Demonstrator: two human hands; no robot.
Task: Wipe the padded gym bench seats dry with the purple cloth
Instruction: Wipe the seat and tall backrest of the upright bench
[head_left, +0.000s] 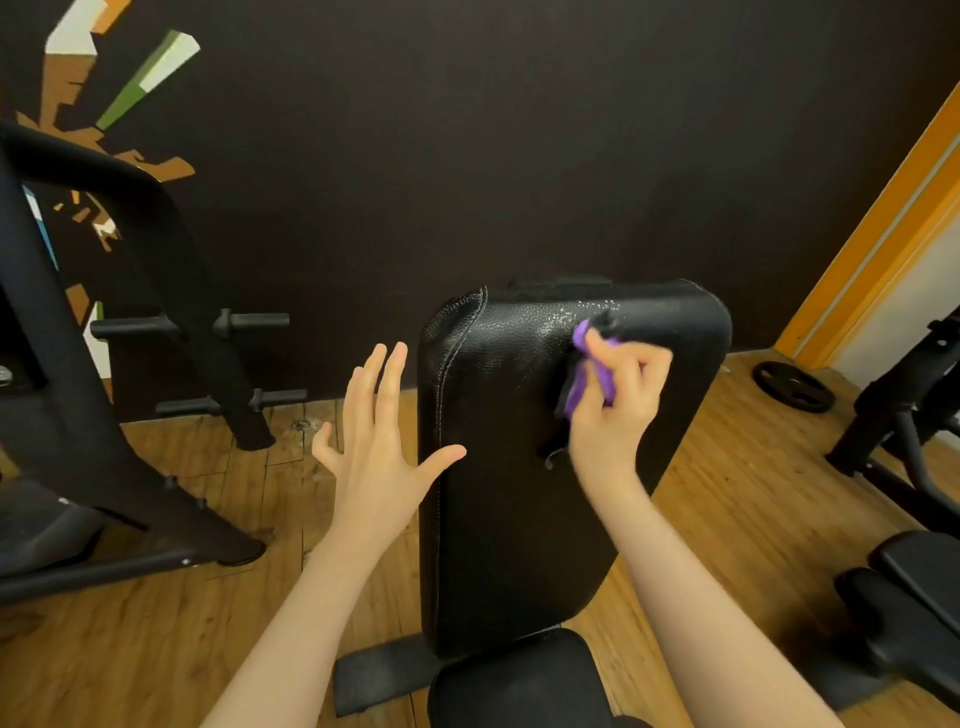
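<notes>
Bunching out from between curled fingers, the purple cloth (589, 376) sits in the right hand (615, 410), which grips it with the thumb over the top and the fingers folded round the wad. Most of the cloth lies on the palm side of the hand, toward the left of the grip, with one corner poking up above the thumb and a fold hanging below the fingers. The cloth is pressed against the upper right part of the black padded backrest (498, 467), near its top edge, where the leather-like surface shows a patch of shiny specks just left of the cloth. The backrest stands tilted up, with a stitched seam running down its left side. The left hand (376, 441) hovers flat with fingers spread and straight, holding nothing; its thumb tip reaches the left edge of the backrest, though contact cannot be told. Below the backrest is the black seat pad (519, 680) of the same bench. A black metal rack (104, 364) with pegs stands at left on the wooden floor (727, 493). A weight plate (794, 387) lies on the floor at right, near another black bench (904, 597). A dark wall (467, 156) stands behind.
</notes>
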